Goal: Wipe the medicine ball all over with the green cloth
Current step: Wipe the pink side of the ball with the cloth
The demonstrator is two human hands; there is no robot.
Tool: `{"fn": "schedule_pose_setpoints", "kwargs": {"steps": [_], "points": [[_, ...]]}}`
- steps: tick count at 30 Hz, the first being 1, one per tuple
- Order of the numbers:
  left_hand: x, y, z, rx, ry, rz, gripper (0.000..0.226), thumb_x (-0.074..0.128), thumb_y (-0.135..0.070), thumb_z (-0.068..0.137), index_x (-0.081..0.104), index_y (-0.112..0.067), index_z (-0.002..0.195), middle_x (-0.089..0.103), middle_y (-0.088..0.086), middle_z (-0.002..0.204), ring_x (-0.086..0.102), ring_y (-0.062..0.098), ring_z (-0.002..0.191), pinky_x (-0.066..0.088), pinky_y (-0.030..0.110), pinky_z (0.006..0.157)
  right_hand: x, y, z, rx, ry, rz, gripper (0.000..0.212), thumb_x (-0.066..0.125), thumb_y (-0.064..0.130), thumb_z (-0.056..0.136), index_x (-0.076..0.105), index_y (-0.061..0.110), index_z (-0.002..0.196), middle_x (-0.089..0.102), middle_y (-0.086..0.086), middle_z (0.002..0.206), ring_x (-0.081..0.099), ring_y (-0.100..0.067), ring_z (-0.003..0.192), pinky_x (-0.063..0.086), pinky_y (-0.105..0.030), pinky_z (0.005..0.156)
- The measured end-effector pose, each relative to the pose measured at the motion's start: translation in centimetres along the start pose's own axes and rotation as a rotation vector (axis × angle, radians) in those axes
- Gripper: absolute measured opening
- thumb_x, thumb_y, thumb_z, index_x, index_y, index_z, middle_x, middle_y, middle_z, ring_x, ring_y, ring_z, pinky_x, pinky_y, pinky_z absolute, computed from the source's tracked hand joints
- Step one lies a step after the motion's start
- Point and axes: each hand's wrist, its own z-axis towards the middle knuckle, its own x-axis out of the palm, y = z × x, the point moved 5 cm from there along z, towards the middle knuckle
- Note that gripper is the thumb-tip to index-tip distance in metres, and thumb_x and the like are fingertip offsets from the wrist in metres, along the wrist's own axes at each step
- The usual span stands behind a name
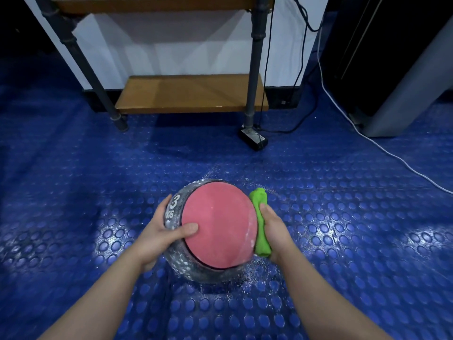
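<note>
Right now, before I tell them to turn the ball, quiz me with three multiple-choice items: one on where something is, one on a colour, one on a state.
1. Where is the green cloth on the medicine ball?
A. on top
B. against its right side
C. underneath

2. What colour is the ball's round panel facing the camera?
A. pink
B. yellow
C. white

3. What is the left hand doing?
A. hanging open, off the ball
B. gripping the ball
C. curled into an empty fist

Answers:
1 B: the right hand holds the bunched cloth against the ball's right edge.
2 A: the flat disc is pink, set in a grey speckled body.
3 B: its fingers reach round the grey left side and its thumb lies on the panel.
</note>
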Motion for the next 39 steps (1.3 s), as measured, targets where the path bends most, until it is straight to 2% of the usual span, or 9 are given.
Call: {"fn": "schedule_pose_setpoints", "kwargs": {"steps": [4,8,15,19,23,29,31,34,39], "points": [[0.7,0.7,0.1,0.010,-0.011,-0.116,0.142,0.099,-0.052,0.021,0.033,-0.036,0.147,0.063,-0.004,0.129,0.068,0.013,0.107,0.058,0.030,0.080,-0.2,0.5,-0.5,-0.053,-0.036,-0.058,0.032,0.038,0.036,0.103,0.066,0.023,0.111,0.072,-0.008,0.106,0.068,-0.028,0.102,0.051,-0.051,0.094],[3.5,1.9,0.4,-0.020,0.033,-0.236,0.133,0.099,-0.051,0.019,0.041,-0.041,0.138,0.067,-0.005,0.123,0.070,0.016,0.104,0.059,0.032,0.076,-2.4,3.2,-1.3,-0.143,-0.107,-0.231,0.031,0.039,0.033,0.103,0.067,0.022,0.103,0.073,-0.003,0.098,0.069,-0.022,0.094,0.055,-0.038,0.082],[6.0,3.3,1.8,-0.117,0.107,-0.359,0.134,0.097,-0.058,0.016,0.040,-0.045,0.137,0.059,-0.003,0.134,0.062,0.020,0.113,0.059,0.040,0.079,-3.5,6.9,-0.6,-0.252,-0.216,-0.534,0.038,0.039,0.032,0.100,0.060,0.001,0.102,0.065,-0.018,0.105,0.060,-0.035,0.100,0.048,-0.050,0.092],[3.4,1.7,1.0,-0.009,0.071,-0.044,0.130,0.086,-0.075,0.034,0.021,-0.056,0.145,0.025,-0.015,0.159,0.028,0.013,0.146,0.030,0.046,0.116,-1.9,7.5,-0.5,-0.308,-0.227,-0.646,0.042,0.037,0.032,0.100,0.057,-0.005,0.100,0.060,-0.021,0.094,0.054,-0.027,0.079,0.047,-0.045,0.083],[3.4,-2.3,-0.8,0.300,-0.011,0.428,0.103,0.069,-0.075,0.060,0.008,-0.068,0.143,0.002,-0.041,0.155,-0.006,-0.010,0.146,0.005,0.042,0.121,-1.5,7.4,-0.4,-0.362,-0.289,-0.722,0.040,0.036,0.032,0.101,0.053,-0.001,0.085,0.059,-0.019,0.092,0.054,-0.030,0.078,0.043,-0.039,0.068],[8.0,-2.3,-2.8,0.282,-0.137,1.001,0.132,0.032,-0.106,0.043,-0.030,-0.049,0.144,-0.034,-0.025,0.154,-0.029,0.008,0.146,-0.008,0.062,0.117,-1.6,7.5,-2.6,-0.507,-0.403,-0.710,0.040,0.036,0.029,0.102,0.034,0.020,0.064,0.046,0.002,0.082,0.044,-0.017,0.075,0.030,-0.019,0.059],[8.7,-1.7,-2.7,0.250,-0.115,0.951,0.132,0.035,-0.105,0.042,-0.035,-0.052,0.140,-0.037,-0.027,0.151,-0.023,0.010,0.148,-0.001,0.064,0.117,-1.0,6.9,-4.5,-0.688,-0.382,-0.714,0.034,0.037,0.031,0.102,0.044,0.027,0.069,0.055,0.002,0.097,0.050,-0.014,0.090,0.038,-0.019,0.074],[9.0,-2.1,-1.8,0.303,-0.104,0.850,0.131,0.055,-0.092,0.047,-0.028,-0.055,0.142,-0.027,-0.030,0.154,-0.015,0.008,0.149,0.010,0.057,0.121,0.6,5.2,-6.7,-0.916,-0.283,-0.856,0.031,0.039,0.029,0.100,0.061,0.035,0.122,0.048,0.003,0.142,0.039,-0.009,0.134,0.032,-0.028,0.109],[8.9,-2.0,-1.4,0.371,-0.078,0.749,0.133,0.066,-0.078,0.050,-0.008,-0.040,0.154,-0.014,-0.026,0.158,-0.008,0.011,0.150,0.013,0.044,0.123,2.0,3.2,-7.6,-1.090,-0.259,-1.140,0.044,0.042,0.019,0.093,0.052,0.020,0.136,0.039,-0.009,0.149,0.034,-0.025,0.138,0.032,-0.042,0.111]]}}
